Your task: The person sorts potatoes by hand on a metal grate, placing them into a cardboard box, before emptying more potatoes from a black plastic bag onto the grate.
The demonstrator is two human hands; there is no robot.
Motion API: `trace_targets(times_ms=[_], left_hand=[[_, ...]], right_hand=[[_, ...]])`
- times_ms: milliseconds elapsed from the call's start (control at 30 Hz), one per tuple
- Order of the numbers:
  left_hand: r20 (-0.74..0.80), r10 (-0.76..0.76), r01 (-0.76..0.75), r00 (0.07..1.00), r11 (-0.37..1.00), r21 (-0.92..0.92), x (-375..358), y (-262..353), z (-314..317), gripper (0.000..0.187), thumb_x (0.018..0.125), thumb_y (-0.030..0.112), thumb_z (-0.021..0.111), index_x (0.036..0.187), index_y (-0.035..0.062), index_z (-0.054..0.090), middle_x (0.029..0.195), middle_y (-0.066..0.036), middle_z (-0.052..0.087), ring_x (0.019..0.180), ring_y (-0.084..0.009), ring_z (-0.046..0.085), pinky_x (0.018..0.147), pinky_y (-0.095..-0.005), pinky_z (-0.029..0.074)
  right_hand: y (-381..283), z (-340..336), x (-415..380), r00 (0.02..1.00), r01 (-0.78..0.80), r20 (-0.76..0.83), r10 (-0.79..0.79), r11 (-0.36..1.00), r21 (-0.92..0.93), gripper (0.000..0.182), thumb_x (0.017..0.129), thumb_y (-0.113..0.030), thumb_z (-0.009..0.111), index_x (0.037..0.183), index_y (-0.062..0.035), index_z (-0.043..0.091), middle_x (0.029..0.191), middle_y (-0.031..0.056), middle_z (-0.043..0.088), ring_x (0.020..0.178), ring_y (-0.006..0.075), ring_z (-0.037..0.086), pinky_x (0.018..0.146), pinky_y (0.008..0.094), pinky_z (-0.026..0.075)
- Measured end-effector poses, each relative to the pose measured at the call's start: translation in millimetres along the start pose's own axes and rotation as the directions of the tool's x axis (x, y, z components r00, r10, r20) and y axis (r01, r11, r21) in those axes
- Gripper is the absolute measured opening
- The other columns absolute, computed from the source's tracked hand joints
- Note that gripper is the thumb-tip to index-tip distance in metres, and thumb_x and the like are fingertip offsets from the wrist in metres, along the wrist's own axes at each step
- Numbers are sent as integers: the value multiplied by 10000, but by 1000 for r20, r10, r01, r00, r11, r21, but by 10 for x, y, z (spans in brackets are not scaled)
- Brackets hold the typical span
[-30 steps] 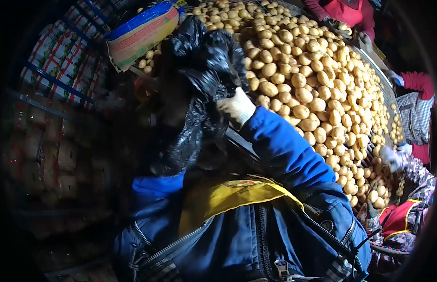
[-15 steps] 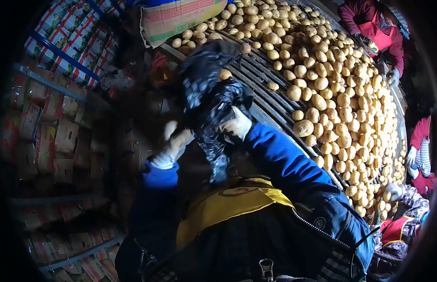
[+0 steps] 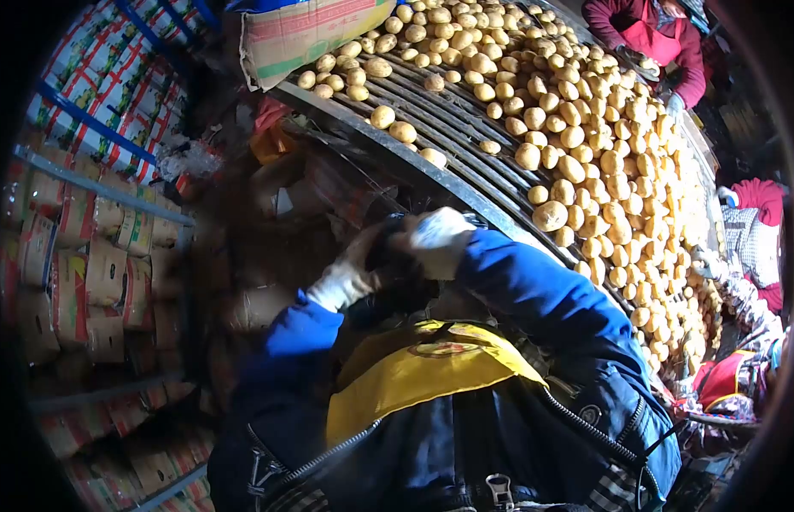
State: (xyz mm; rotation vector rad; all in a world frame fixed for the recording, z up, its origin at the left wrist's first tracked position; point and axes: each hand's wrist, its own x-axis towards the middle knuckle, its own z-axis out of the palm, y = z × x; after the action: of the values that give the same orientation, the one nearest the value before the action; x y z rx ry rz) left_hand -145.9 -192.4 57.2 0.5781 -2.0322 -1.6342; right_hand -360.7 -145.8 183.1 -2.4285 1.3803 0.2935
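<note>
Both of my hands wear pale work gloves and are close together in front of my yellow apron (image 3: 431, 367). My left hand (image 3: 350, 275) is closed on a bunched black plastic bag (image 3: 390, 254). From the other side my right hand (image 3: 441, 239) grips the same bag near its top. The bag is crumpled small, dark and blurred, and much of it is hidden by the gloves. Just beyond my right hand runs the metal edge of a slatted roller table (image 3: 474, 162) covered in potatoes (image 3: 619, 188).
A cardboard box (image 3: 312, 38) with a blue lining stands at the table's far left end. Stacked cartons (image 3: 98, 264) fill the left side behind metal rails. Co-workers (image 3: 662, 43) stand along the table's right side, one in a red apron.
The black bag, held up over the table's edge before, has come down toward my body and is bunched between my hands. Table slats and potatoes behind it now show.
</note>
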Motion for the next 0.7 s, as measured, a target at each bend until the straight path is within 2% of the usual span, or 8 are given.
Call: trace_targets(times_ms=[133,233,367,533,600,633,667,700], left_hand=[[-76,-305,205,949,785,-584,-127,-209,375,735,904,392,761,1486,40,481,1431,-153,572,1346,-282,530,1152,-415,410],[-94,-439,199,893,575,-793,-151,-153,549,666,941,373,709,1474,34,497,1410,-144,592,1316,-271,557,1145,-409,425],[-102,-517,165,850,445,-880,-113,-120,583,580,991,347,640,1457,25,517,1382,-132,619,1275,-256,592,1134,-400,445],[-103,-622,134,776,322,-937,-224,-403,593,493,1036,324,556,1416,11,555,1357,-122,644,1229,-262,627,1128,-419,462],[16,-547,112,837,142,-984,-320,-124,499,409,1061,271,500,1361,9,591,1320,-127,656,1183,-295,645,1095,-460,495],[-55,-417,77,907,292,-953,-273,-52,499,363,1067,217,524,1376,35,582,1326,-127,643,1176,-286,641,1055,-457,525],[-95,-415,61,905,347,-936,-301,71,513,401,1062,262,515,1384,31,578,1345,-135,635,1194,-296,634,1074,-455,512],[-218,-399,69,891,593,-802,-332,120,551,417,1063,284,514,1389,32,576,1350,-138,630,1199,-295,630,1076,-451,509]], right_hand=[[-14,221,-110,729,6,-507,460,736,677,530,818,-207,738,1332,-149,620,1182,200,657,1092,408,666,956,447,540],[-217,561,101,483,224,-662,574,650,727,506,860,-297,754,1303,-81,638,1165,196,683,1084,401,667,962,419,529],[-236,830,-85,669,175,-605,432,700,693,888,791,-242,775,1554,-71,353,1436,262,527,1338,449,512,1165,498,355],[12,1263,-268,892,70,-419,170,863,500,1003,816,-548,686,1566,11,322,1461,272,525,1370,439,486,1176,555,293],[226,1186,-361,911,204,-362,198,545,813,835,885,-422,711,1555,-42,388,1471,256,532,1326,382,549,1124,521,394],[312,1254,-373,888,297,-362,284,247,922,774,912,-377,713,1555,-75,405,1482,238,530,1310,365,565,1102,507,431],[292,1147,-442,935,266,-143,325,-373,889,688,976,-349,652,1554,-66,408,1452,146,576,1349,258,527,1115,413,432],[246,1488,-181,928,314,-157,339,-484,817,698,989,-423,630,1550,-68,415,1452,118,579,1322,240,547,1122,411,432]])
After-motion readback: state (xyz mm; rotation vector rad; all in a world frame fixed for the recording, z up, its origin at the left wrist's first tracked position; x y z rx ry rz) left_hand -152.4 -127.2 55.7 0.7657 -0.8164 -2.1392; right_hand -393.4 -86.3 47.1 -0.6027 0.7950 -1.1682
